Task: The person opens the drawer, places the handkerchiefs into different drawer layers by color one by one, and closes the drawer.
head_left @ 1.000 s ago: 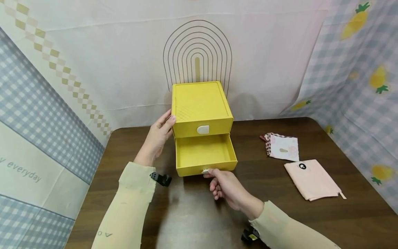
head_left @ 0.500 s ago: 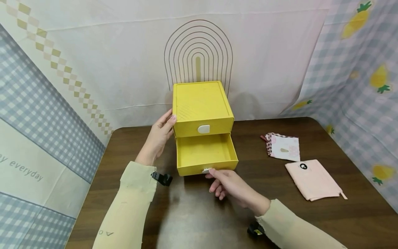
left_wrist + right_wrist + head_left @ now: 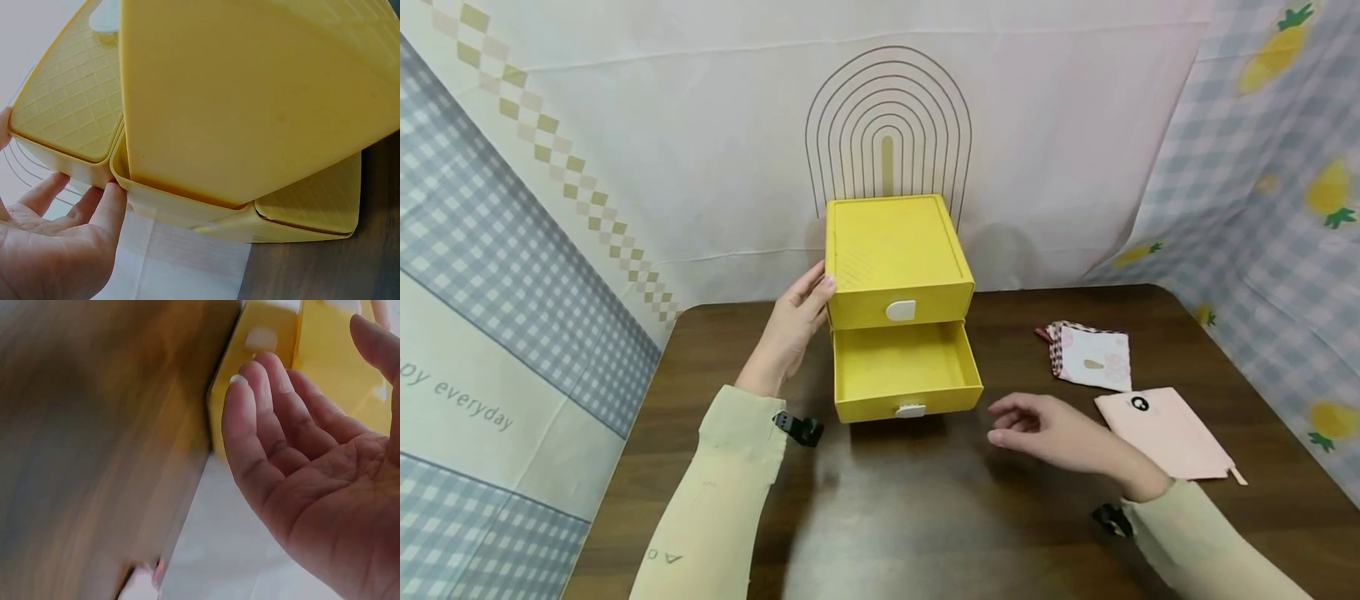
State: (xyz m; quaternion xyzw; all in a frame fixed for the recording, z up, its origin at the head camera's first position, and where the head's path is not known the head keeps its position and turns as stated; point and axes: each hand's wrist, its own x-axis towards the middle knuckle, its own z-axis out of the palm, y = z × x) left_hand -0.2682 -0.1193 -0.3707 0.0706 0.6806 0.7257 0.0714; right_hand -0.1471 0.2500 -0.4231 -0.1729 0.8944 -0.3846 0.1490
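A yellow two-drawer storage box (image 3: 895, 242) stands at the back of the table. Its upper drawer (image 3: 857, 310) is closed, while the lower drawer (image 3: 908, 367) is pulled out and looks empty inside. Against the box's left side rests my left hand (image 3: 790, 325), with the thumb near the top front corner. The left wrist view shows its fingertips (image 3: 109, 200) touching the side wall. My right hand (image 3: 1052, 433) is in the air to the right of the lower drawer's white handle (image 3: 911, 411), fingers loosely bent and holding nothing. The right wrist view is partly blurred.
A white patterned cloth pouch (image 3: 1092, 357) with a checked edge lies to the right on the brown table (image 3: 895, 517). Nearer, a folded pink cloth (image 3: 1172, 437) with a round black mark is partly behind my right forearm. A fabric backdrop (image 3: 715, 125) rises behind the table.
My right hand has let go of the lower drawer's handle and moved right, away from it. The lower drawer stays pulled out. My left hand remains at the box's side. The view has shifted slightly.
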